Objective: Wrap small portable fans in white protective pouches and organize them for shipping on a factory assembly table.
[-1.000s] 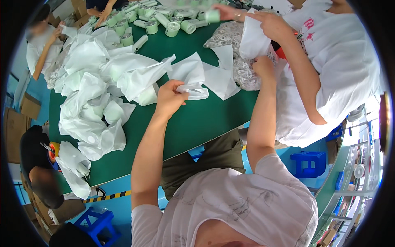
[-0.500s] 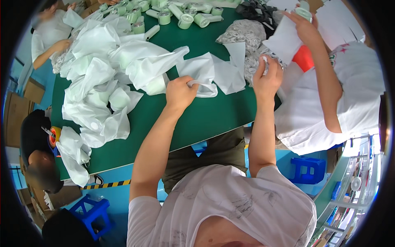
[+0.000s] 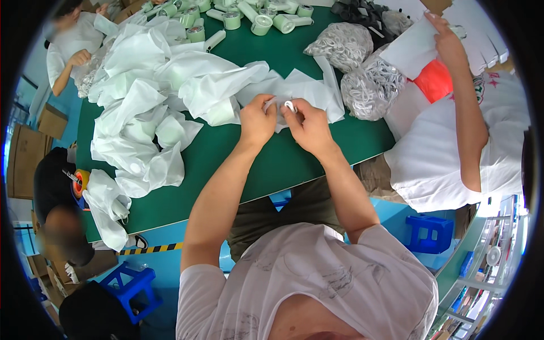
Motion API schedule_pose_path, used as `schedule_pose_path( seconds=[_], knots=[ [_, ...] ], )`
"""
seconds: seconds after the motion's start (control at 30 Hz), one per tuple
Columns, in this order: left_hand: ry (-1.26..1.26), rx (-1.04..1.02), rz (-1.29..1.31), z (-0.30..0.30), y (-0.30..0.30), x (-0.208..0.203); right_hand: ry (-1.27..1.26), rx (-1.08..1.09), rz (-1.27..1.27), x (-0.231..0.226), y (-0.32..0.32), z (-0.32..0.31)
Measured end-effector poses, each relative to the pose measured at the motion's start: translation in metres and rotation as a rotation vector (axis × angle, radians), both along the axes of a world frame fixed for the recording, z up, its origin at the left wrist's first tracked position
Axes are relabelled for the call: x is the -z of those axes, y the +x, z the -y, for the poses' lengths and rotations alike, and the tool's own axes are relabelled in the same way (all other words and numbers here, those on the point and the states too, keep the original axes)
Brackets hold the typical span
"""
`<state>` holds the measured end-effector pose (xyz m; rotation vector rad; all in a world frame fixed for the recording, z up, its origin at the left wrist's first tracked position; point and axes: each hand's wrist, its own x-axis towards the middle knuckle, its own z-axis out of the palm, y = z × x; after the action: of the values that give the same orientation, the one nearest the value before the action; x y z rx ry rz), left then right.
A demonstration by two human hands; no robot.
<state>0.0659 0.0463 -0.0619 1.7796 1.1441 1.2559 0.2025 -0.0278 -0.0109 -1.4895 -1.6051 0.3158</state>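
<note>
My left hand (image 3: 259, 120) is closed on the edge of a thin white bag (image 3: 314, 90), which spreads over the green table beyond my fingers. Close beside it, my right hand (image 3: 309, 126) pinches a small coiled white cable (image 3: 290, 106) at the bag's near edge. Part of the cable is hidden by my fingers. Left of my hands, a heap of white bags (image 3: 133, 119) covers much of the table; pale green shapes show through some of them. To the right sits a clear bag of white coiled cables (image 3: 371, 90), with a similar cable bag (image 3: 341, 45) behind it.
Light green handheld fans (image 3: 262, 24) lie in a pile at the table's (image 3: 226, 170) far side. Black bags (image 3: 360, 17) lie at the back right. A co-worker's arm (image 3: 462, 107) holds white sheets on the right. Blue stools (image 3: 429, 233) stand on the floor.
My right hand has moved left from the cable bags to beside my left hand, bringing a white cable. The left hand has shifted slightly right, still holding the bag's edge.
</note>
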Motion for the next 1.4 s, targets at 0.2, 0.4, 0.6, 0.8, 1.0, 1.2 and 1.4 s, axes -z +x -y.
schedule_pose_path(
  seconds=[0.2,0.4,0.6,0.8,1.0,1.2,1.4],
  knots=[
    [0.014,0.001,0.064,0.004,0.006,-0.001,-0.211,-0.006,0.393,-0.010,-0.002,-0.012],
    [-0.044,0.002,0.080,0.016,0.002,-0.022,-0.186,0.011,0.616,-0.051,-0.011,-0.017],
    [-0.038,-0.001,0.238,0.014,-0.010,-0.054,0.140,-0.097,0.369,-0.092,-0.011,-0.007],
    [-0.161,-0.027,0.416,-0.005,-0.029,-0.094,0.429,0.372,0.112,-0.065,0.041,-0.011],
    [0.069,-0.036,0.192,-0.012,-0.012,-0.090,0.247,0.380,0.192,-0.025,0.073,-0.014],
    [0.088,-0.088,0.234,-0.006,-0.017,-0.074,0.164,0.313,0.190,-0.028,0.059,-0.044],
    [0.133,0.049,0.191,0.016,-0.006,-0.030,0.137,-0.003,0.248,-0.028,0.036,-0.165]
  ],
)
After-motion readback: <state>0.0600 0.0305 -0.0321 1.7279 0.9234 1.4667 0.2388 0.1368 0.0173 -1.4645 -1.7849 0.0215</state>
